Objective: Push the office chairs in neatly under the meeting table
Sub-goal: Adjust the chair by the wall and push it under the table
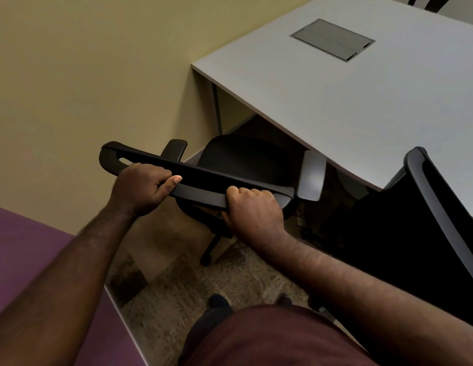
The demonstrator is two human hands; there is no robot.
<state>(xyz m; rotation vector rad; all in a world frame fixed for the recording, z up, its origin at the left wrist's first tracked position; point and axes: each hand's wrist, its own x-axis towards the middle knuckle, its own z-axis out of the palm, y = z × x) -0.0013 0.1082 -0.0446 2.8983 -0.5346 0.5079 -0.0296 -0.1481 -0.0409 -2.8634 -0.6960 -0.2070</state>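
Front of the near chair's seat [238, 154] hidden beneath the counter [335, 101]; its base mostly concealed, one caster [205, 259] showing. Fingertips of the left hand [140, 188] and right hand [252, 212] wrapped out of sight behind the backrest rim [193, 178]. Second chair [425, 233] cut off by the right edge, its seat lost in shadow. A third chair back [425, 2] cropped at the top edge. Counter's far side runs beyond the picture.
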